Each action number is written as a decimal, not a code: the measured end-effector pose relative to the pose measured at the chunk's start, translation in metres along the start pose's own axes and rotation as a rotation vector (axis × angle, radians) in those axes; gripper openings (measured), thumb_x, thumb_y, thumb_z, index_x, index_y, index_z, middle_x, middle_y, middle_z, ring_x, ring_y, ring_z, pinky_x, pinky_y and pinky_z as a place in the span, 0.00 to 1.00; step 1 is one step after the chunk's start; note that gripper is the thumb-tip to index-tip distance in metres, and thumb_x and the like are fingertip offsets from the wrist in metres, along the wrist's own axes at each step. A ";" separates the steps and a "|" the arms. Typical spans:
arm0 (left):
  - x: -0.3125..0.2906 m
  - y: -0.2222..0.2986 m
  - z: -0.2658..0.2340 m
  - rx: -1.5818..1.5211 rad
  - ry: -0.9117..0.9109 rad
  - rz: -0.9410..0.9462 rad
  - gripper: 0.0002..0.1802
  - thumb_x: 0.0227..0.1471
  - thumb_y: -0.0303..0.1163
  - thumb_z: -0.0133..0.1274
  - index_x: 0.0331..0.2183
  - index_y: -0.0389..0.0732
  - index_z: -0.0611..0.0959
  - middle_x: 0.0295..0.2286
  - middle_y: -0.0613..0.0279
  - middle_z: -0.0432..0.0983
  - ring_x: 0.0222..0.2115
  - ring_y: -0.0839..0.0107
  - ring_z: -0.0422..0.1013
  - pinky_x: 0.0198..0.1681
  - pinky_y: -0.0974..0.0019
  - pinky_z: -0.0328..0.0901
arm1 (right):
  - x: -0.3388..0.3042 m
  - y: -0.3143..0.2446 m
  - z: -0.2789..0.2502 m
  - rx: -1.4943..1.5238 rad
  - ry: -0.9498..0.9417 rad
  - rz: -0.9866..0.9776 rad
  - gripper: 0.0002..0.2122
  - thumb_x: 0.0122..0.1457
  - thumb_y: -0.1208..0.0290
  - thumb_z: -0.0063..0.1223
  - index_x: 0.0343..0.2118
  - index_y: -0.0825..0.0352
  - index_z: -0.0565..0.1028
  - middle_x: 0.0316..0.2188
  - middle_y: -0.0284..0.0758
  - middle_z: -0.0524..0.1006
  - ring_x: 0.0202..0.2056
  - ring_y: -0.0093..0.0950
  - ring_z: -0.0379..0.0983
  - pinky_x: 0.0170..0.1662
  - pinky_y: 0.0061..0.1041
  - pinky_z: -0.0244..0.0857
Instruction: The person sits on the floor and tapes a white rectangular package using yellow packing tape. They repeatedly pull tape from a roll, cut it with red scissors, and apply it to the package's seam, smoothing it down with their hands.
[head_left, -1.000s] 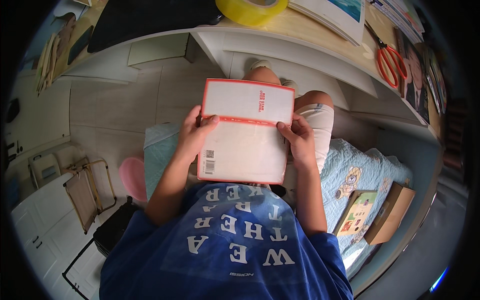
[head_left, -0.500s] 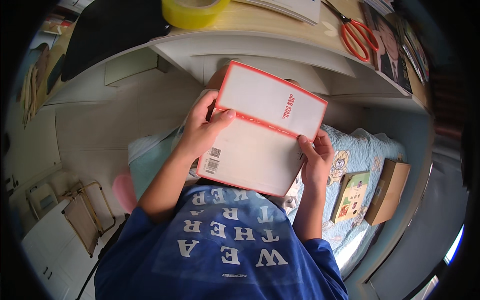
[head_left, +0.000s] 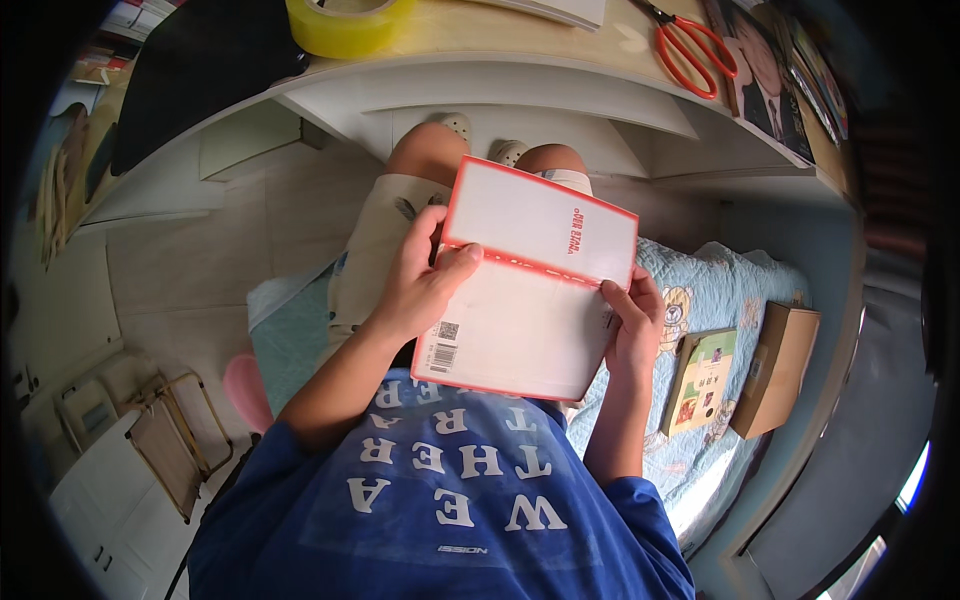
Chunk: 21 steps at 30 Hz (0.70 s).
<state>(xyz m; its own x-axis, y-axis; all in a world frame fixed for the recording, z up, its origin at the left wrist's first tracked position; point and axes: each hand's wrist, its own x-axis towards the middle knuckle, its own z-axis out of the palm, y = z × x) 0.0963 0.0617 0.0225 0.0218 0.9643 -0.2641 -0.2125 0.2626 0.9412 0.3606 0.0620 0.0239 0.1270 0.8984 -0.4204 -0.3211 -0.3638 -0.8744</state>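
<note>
Spanning the top of the view, a wooden desk [head_left: 500, 42] bears a yellow tape roll [head_left: 345, 40] and red-handled scissors [head_left: 667, 18]; a blue quilt [head_left: 720, 280] spreads at the right. Between the hands is a white book [head_left: 525, 325] with red edges — the left hand [head_left: 420, 275] and right hand [head_left: 635, 320] pinch opposite sides, thumbs on top, other fingers partly hidden behind. On the quilt sits a cardboard box [head_left: 775, 370] — contents not visible.
</note>
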 end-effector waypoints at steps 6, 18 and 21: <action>-0.003 -0.021 -0.010 -0.020 -0.001 -0.008 0.18 0.61 0.26 0.54 0.50 0.36 0.68 0.39 0.65 0.74 0.37 0.84 0.66 0.42 0.76 0.64 | -0.002 0.019 -0.001 -0.033 0.025 -0.002 0.14 0.57 0.82 0.59 0.46 0.74 0.73 0.42 0.39 0.78 0.41 0.23 0.76 0.48 0.22 0.69; -0.015 -0.011 -0.048 0.068 0.096 0.104 0.22 0.61 0.31 0.56 0.52 0.35 0.68 0.42 0.59 0.75 0.42 0.76 0.69 0.46 0.70 0.65 | 0.006 0.018 0.040 -0.136 -0.080 -0.099 0.12 0.58 0.83 0.60 0.44 0.70 0.73 0.37 0.31 0.78 0.39 0.17 0.73 0.44 0.18 0.67; -0.014 -0.010 -0.058 0.353 0.197 0.140 0.22 0.59 0.34 0.57 0.51 0.36 0.71 0.37 0.56 0.78 0.38 0.72 0.74 0.42 0.67 0.68 | 0.017 0.020 0.051 -0.383 -0.057 -0.171 0.13 0.57 0.81 0.63 0.43 0.70 0.73 0.32 0.30 0.78 0.33 0.16 0.73 0.36 0.17 0.69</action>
<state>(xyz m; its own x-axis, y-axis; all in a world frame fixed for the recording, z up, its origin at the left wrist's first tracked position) 0.0415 0.0434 0.0042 -0.1775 0.9753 -0.1314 0.1481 0.1584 0.9762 0.3084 0.0822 0.0116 0.0921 0.9620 -0.2569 0.0735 -0.2639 -0.9617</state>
